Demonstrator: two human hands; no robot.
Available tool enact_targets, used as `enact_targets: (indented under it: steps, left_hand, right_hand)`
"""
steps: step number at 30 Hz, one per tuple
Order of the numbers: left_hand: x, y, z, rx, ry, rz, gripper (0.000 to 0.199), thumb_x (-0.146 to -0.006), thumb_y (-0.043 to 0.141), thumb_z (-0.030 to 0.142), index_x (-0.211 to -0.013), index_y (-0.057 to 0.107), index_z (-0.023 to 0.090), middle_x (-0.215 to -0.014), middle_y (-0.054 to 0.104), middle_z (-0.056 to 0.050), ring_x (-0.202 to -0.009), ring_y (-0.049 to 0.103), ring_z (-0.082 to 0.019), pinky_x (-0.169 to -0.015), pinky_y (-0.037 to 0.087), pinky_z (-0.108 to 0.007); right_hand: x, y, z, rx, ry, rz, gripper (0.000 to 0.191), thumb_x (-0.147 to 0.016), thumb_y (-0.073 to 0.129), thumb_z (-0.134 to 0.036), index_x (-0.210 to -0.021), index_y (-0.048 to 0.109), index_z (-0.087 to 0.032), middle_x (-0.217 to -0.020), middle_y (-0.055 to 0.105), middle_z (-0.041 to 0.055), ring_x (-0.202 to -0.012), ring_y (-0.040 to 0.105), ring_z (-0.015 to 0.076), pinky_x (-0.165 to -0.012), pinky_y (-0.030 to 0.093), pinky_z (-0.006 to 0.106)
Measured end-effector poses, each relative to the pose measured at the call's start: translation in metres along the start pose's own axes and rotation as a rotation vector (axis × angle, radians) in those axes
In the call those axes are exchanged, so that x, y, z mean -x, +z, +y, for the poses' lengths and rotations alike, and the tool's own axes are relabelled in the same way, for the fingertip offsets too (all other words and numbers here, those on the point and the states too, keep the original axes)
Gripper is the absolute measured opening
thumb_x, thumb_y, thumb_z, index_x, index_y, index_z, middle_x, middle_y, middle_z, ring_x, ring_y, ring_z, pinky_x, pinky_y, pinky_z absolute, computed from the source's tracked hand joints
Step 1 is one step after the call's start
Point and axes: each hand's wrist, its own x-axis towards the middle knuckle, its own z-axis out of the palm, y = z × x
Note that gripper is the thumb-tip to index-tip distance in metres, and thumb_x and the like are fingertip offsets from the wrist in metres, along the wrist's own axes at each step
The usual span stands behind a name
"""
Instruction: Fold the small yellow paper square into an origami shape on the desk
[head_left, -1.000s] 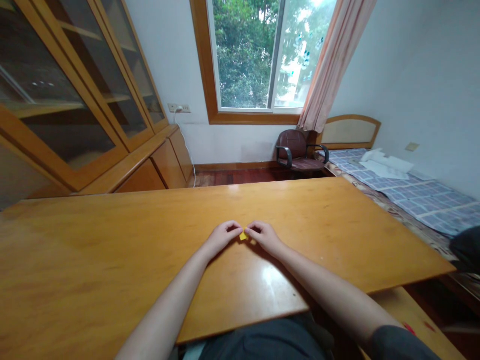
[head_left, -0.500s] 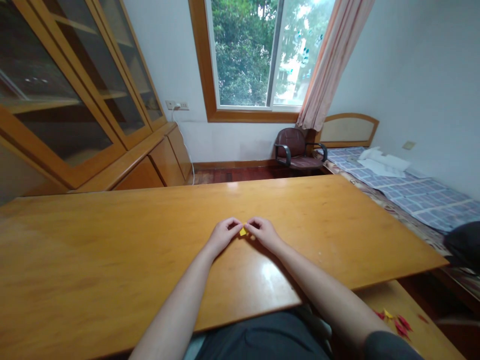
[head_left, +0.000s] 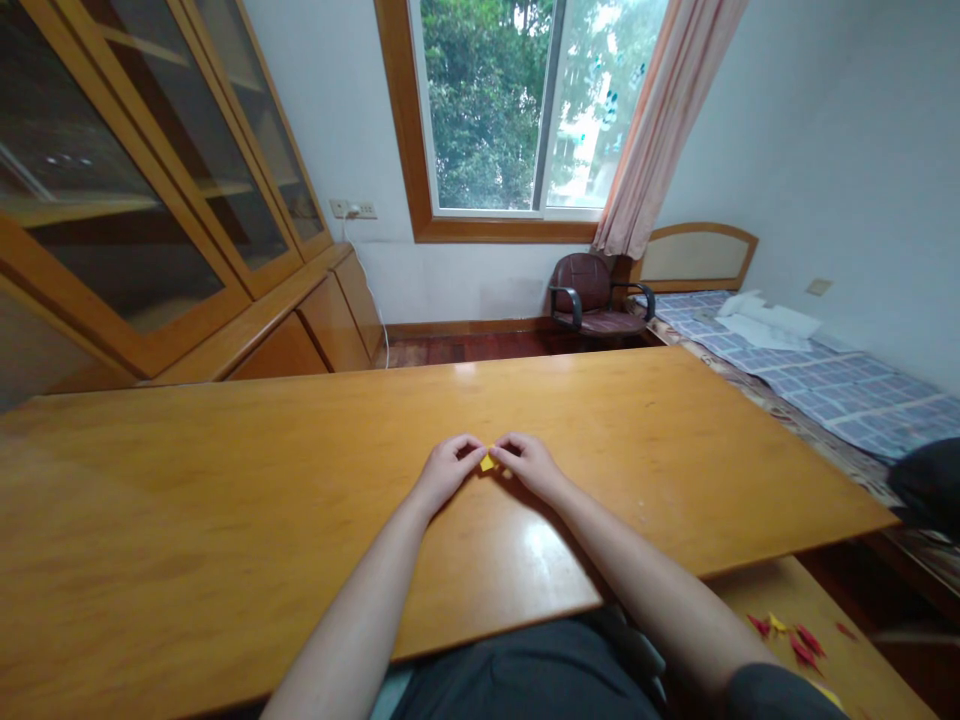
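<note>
A small piece of folded yellow paper [head_left: 487,463] is pinched between my two hands, just above the table. My left hand [head_left: 452,468] grips its left side between thumb and fingertips. On the other side, my right hand [head_left: 527,463] pinches it the same way. The fingertips of both hands nearly meet and cover the paper's upper part, so its full shape is hidden. Both forearms reach in over the table's near edge.
The wide wooden table [head_left: 225,520] spans the view. On a lower surface [head_left: 795,590] at the right lie several red folded pieces [head_left: 804,650] and a yellow one [head_left: 778,624]. A bed [head_left: 825,390], an armchair [head_left: 589,295] and a glass-fronted cabinet [head_left: 247,280] stand beyond.
Both hands keep their pinch on the yellow paper and have hardly moved. The view has shifted very slightly, showing a bit more of the pieces at the lower right.
</note>
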Motion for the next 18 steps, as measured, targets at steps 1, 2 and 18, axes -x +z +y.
enact_targets:
  steps: [1, 2, 18]
  left_hand:
    - [-0.0001, -0.0001, 0.0001, -0.001, 0.001, 0.001, 0.023, -0.081, 0.060, 0.038, -0.077, 0.066, 0.017, -0.073, 0.065, -0.001, -0.072, 0.059, -0.016, -0.069, 0.045, -0.025]
    - [-0.0001, -0.0002, 0.0002, -0.002, 0.001, 0.001, 0.023, -0.081, 0.060, 0.038, -0.077, 0.066, 0.017, -0.073, 0.065, -0.002, -0.072, 0.059, -0.016, -0.069, 0.045, -0.025]
    - [-0.0010, -0.0004, -0.0030, -0.018, 0.018, 0.003, 0.024, -0.081, 0.060, 0.039, -0.076, 0.066, 0.017, -0.073, 0.066, -0.002, -0.071, 0.059, -0.017, -0.069, 0.046, -0.026]
  right_hand:
    - [-0.0001, 0.0001, 0.0003, 0.001, 0.002, 0.001, 0.026, -0.083, 0.062, -0.040, -0.079, 0.067, -0.015, -0.067, 0.067, 0.0022, -0.062, 0.060, 0.0138, -0.060, 0.046, 0.023]
    - [-0.0003, 0.0002, 0.0007, 0.001, 0.006, 0.001, 0.026, -0.083, 0.062, -0.040, -0.079, 0.067, -0.015, -0.067, 0.067, 0.0022, -0.062, 0.060, 0.0138, -0.059, 0.046, 0.023]
    - [-0.0009, 0.0007, 0.0002, 0.012, -0.003, -0.005, 0.024, -0.083, 0.061, -0.038, -0.078, 0.067, -0.015, -0.067, 0.066, 0.0023, -0.063, 0.061, 0.0141, -0.061, 0.046, 0.024]
